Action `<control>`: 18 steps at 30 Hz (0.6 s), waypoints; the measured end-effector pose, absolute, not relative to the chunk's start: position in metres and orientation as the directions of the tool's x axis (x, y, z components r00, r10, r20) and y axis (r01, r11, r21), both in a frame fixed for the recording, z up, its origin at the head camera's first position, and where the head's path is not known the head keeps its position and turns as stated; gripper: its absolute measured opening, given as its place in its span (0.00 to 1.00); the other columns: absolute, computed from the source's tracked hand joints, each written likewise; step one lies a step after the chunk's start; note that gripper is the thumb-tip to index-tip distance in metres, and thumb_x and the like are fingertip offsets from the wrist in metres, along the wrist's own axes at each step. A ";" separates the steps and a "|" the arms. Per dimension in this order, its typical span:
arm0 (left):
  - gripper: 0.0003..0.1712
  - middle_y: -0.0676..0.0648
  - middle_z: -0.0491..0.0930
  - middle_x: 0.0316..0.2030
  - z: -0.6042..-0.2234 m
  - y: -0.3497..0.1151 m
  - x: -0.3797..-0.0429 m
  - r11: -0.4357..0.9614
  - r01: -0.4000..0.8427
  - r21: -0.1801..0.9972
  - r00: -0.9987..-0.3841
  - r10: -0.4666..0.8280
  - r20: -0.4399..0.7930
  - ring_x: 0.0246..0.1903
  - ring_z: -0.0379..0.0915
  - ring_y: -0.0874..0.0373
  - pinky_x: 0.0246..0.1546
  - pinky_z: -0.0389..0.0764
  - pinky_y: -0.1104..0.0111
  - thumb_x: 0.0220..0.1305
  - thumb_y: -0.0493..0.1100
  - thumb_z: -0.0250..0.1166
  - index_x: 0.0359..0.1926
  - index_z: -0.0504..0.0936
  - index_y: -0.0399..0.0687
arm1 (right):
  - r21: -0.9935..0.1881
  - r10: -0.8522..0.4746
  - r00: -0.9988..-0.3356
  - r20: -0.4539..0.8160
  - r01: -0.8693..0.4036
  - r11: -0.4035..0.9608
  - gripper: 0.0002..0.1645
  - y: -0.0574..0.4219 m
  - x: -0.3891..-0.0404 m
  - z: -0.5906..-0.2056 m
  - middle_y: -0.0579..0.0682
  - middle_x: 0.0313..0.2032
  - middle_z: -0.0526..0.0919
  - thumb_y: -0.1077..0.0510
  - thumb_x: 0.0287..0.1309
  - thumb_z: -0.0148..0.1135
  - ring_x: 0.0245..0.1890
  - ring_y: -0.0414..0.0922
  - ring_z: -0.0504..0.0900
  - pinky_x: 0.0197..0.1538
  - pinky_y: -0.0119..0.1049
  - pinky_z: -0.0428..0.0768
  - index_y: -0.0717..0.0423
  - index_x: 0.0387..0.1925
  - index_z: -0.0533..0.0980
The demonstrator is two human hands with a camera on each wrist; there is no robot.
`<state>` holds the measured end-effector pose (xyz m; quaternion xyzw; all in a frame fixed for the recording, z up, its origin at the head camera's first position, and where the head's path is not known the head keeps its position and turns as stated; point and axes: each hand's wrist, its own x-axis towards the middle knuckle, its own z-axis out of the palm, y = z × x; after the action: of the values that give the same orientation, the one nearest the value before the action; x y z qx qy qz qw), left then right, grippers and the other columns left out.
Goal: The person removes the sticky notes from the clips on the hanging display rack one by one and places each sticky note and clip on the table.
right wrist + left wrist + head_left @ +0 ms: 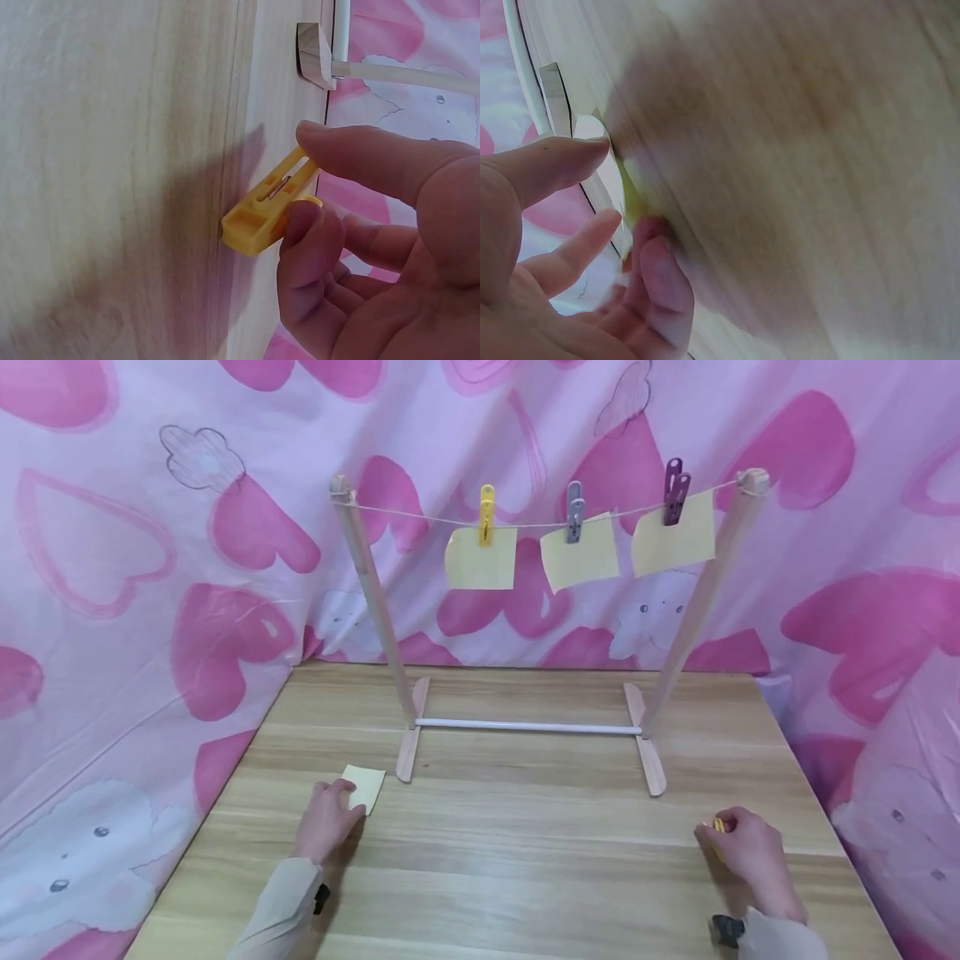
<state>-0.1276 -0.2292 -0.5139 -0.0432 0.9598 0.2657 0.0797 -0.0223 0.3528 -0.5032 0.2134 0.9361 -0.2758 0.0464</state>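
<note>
Surface: a wood-grain table point(487, 852), enclosed by pink heart-print cloth point(247, 635). A wooden stand point(377, 610) bears three clipped notes point(588, 556). At the table's left, the left hand point(327, 818) grips a loose yellow note point(367, 786) by its edges. At right, the right hand point(750, 847) pinches a yellow clip point(259, 217); contact with the wood cannot be confirmed. The hand hides most of the clip from the head view; the left-wrist view shows the note nearly edge-on. Both sleeves point(279, 902) are cut off.
</note>
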 end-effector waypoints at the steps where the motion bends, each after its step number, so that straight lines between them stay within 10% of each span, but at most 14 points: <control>1: 0.28 0.29 0.65 0.52 -0.513 -0.229 -0.127 0.857 -0.125 0.501 -0.984 -0.040 -0.176 0.37 0.74 0.42 0.43 0.77 0.47 0.56 0.44 0.65 0.56 0.73 0.35 | -0.497 0.374 -0.902 -0.217 0.432 0.753 0.28 0.353 -0.022 -0.503 0.60 0.33 0.79 0.50 0.54 0.65 0.34 0.52 0.75 0.34 0.37 0.69 0.72 0.43 0.75; 18: 0.26 0.27 0.63 0.56 -0.509 -0.223 -0.126 0.920 -0.079 0.383 -0.990 -0.028 -0.139 0.46 0.71 0.30 0.35 0.78 0.43 0.56 0.45 0.64 0.55 0.76 0.37 | -0.505 0.362 -0.897 -0.252 0.441 0.742 0.25 0.352 -0.022 -0.505 0.60 0.33 0.77 0.53 0.54 0.65 0.34 0.52 0.73 0.33 0.37 0.68 0.72 0.43 0.73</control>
<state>-0.1258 -0.2228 -0.5094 -0.0273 0.9777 0.1976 0.0654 -0.0217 0.3516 -0.5051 0.2158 0.9307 -0.2872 0.0688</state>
